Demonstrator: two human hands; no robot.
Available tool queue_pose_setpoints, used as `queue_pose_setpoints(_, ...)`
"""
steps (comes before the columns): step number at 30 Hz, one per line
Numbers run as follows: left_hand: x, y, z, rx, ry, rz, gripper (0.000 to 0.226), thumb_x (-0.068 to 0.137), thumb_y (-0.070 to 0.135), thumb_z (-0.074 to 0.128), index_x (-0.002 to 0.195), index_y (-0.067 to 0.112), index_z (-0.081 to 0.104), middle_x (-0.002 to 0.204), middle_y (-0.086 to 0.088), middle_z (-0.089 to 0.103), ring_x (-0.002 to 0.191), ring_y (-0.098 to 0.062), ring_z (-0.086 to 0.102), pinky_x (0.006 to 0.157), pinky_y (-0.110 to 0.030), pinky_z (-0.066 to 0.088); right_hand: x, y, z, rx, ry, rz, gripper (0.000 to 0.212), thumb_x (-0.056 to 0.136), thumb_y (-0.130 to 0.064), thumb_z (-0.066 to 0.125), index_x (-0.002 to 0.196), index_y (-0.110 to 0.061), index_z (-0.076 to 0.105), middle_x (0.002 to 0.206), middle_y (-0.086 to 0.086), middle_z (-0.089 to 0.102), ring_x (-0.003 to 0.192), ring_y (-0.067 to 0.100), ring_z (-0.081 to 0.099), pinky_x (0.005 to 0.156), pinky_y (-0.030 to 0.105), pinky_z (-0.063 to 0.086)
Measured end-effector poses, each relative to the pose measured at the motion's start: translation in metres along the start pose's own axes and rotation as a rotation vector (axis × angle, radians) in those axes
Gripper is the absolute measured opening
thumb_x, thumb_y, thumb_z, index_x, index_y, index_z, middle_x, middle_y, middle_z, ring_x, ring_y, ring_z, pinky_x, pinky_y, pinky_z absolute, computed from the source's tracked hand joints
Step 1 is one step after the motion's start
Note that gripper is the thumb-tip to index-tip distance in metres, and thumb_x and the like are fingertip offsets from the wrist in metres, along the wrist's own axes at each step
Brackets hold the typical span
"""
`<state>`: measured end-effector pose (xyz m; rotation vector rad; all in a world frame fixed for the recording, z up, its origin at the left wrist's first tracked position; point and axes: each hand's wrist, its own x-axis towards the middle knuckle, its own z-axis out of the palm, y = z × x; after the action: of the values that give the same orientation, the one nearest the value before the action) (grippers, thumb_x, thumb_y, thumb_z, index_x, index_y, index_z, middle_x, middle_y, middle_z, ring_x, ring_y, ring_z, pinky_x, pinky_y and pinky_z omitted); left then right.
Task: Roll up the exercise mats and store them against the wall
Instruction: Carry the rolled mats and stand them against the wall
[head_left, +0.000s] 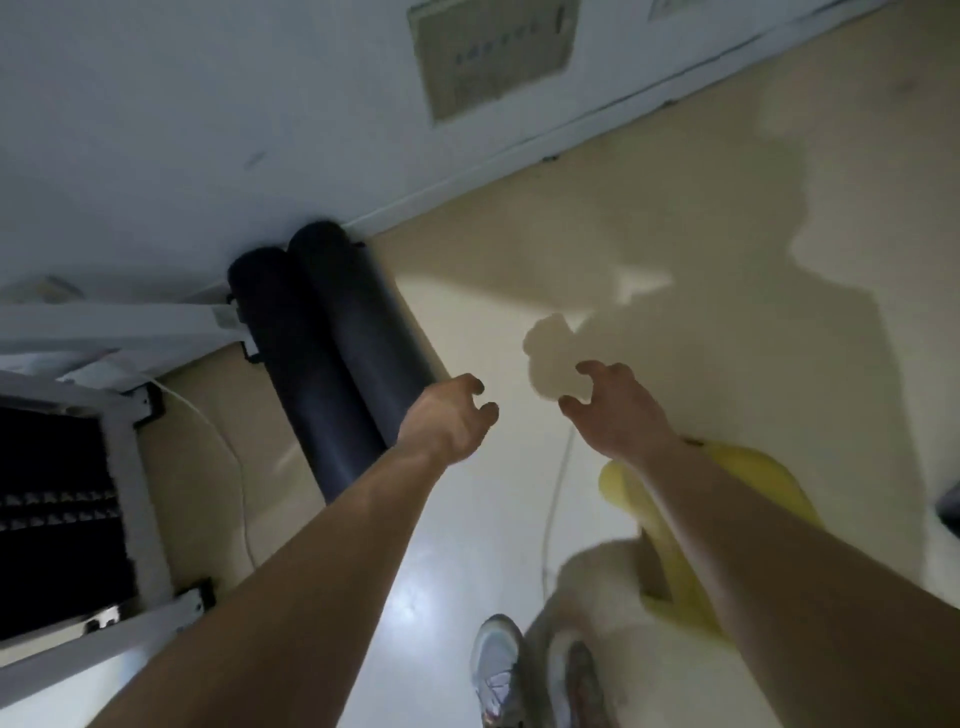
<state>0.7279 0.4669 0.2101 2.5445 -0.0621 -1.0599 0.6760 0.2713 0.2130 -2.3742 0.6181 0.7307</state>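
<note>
Mats (322, 374), two dark rolls, lean side by side on the far wall (156, 130). Left hand (447, 421) and right hand (618, 410) hover empty near them, fingers loosely curled. These two look stored, so the next move is probably to fetch any remaining mat.

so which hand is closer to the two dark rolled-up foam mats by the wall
Left. The left hand overlaps the right-hand edge of the dark rolled-up mats, fingers loosely curled; contact is unclear. The right hand is farther right over the pale floor, clearly apart from them.
</note>
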Motion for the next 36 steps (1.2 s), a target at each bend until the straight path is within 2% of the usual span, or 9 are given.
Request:
queue_pose_setpoints(3,-0.033,0.056,0.048,0.039,-0.011,0.045,0.044,0.094,0.045,0.054,0.132,0.024,0.060,0.130,0.005,0.064,0.116,-0.020,0.060,0.098,-0.037,0.051,-0.052,0.078,-0.026,-0.003,0.036,0.049,0.060,0.100,-0.042,0.056,0.155,-0.028,0.038,0.153,0.010,0.040,0.136,0.035,0.048,0.109,0.041,0.040)
queue_pose_setpoints(6,-0.064,0.118,0.110,0.176,-0.058,0.174,0.044,0.098,0.040,0.056,0.140,0.026,0.056,0.135,0.004,0.060,0.127,-0.020,0.054,0.104,-0.035,0.045,-0.099,0.175,-0.047,0.015,0.082,0.131,0.061,0.100,-0.044,0.056,0.156,-0.028,0.037,0.154,0.011,0.039,0.137,0.036,0.046,0.109,0.042,0.041)
queue_pose_setpoints(15,-0.184,0.325,0.346,0.476,-0.206,0.444,0.047,0.099,0.040,0.057,0.143,0.023,0.054,0.142,-0.002,0.057,0.132,-0.025,0.052,0.106,-0.041,0.045,-0.292,0.506,-0.066,0.301,0.192,0.484,0.063,0.102,-0.046,0.053,0.158,-0.026,0.031,0.155,0.010,0.036,0.134,0.034,0.050,0.107,0.045,0.047)
queue_pose_setpoints(17,-0.215,0.372,0.400,0.538,-0.236,0.495,0.048,0.099,0.039,0.056,0.144,0.022,0.053,0.144,-0.004,0.055,0.134,-0.026,0.050,0.108,-0.039,0.042,-0.341,0.575,-0.067,0.358,0.205,0.561,0.065,0.102,-0.047,0.053,0.159,-0.027,0.030,0.156,0.010,0.036,0.135,0.034,0.049,0.107,0.045,0.048)
queue_pose_setpoints(22,-0.274,0.477,0.519,0.650,-0.278,0.630,0.049,0.099,0.041,0.055,0.144,0.024,0.051,0.141,-0.002,0.056,0.127,-0.024,0.054,0.104,-0.037,0.045,-0.426,0.709,-0.071,0.543,0.275,0.726,0.067,0.100,-0.046,0.055,0.159,-0.024,0.031,0.155,0.012,0.039,0.131,0.036,0.054,0.104,0.048,0.050)
queue_pose_setpoints(28,-0.289,0.567,0.632,0.747,-0.308,0.759,0.055,0.098,0.040,0.058,0.149,0.023,0.044,0.143,0.000,0.055,0.132,-0.023,0.052,0.106,-0.038,0.044,-0.434,0.812,-0.058,0.742,0.337,0.825,0.069,0.099,-0.045,0.056,0.159,-0.023,0.030,0.153,0.011,0.041,0.128,0.036,0.056,0.100,0.045,0.048)
queue_pose_setpoints(36,-0.208,0.635,0.744,0.843,-0.311,0.781,0.069,0.093,0.045,0.067,0.152,0.023,0.038,0.151,-0.001,0.050,0.137,-0.026,0.049,0.108,-0.045,0.045,-0.349,0.917,-0.030,0.884,0.304,0.857,0.074,0.099,-0.045,0.055,0.161,-0.019,0.023,0.156,0.014,0.042,0.132,0.036,0.053,0.104,0.047,0.046)
